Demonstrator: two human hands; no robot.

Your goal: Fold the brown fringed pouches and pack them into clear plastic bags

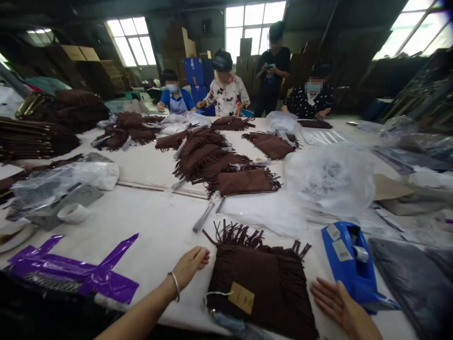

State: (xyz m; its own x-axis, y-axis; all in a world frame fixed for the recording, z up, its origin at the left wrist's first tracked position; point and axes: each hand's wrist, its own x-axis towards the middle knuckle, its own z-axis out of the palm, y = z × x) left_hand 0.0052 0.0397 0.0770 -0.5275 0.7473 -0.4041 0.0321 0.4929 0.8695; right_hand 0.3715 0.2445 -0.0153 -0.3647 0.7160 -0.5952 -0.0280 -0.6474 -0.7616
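Note:
A dark brown fringed bag (pixel 260 278) lies flat in front of me, its fringe pointing away. A tan paper tag (pixel 241 297) on a white string rests on it, and a wrapped strap end with a small metal fitting shows at its near edge. To the bag's left is my left hand (pixel 194 263), with a bangle at the wrist. Its fingers are curled closed, nothing visible in them, just apart from the bag. My right hand (pixel 332 302) is open at the bag's right side, fingers stretched out, between the bag and a blue tape dispenser (pixel 348 259).
Beyond lie more brown fringed bags (pixel 244 182) and a heap of clear plastic bags (pixel 329 179). Purple tape (pixel 78 269) covers the table's near-left edge, below a white tape roll (pixel 73 213). Dark folded material (pixel 406 278) lies right. Several people stand or sit across the table.

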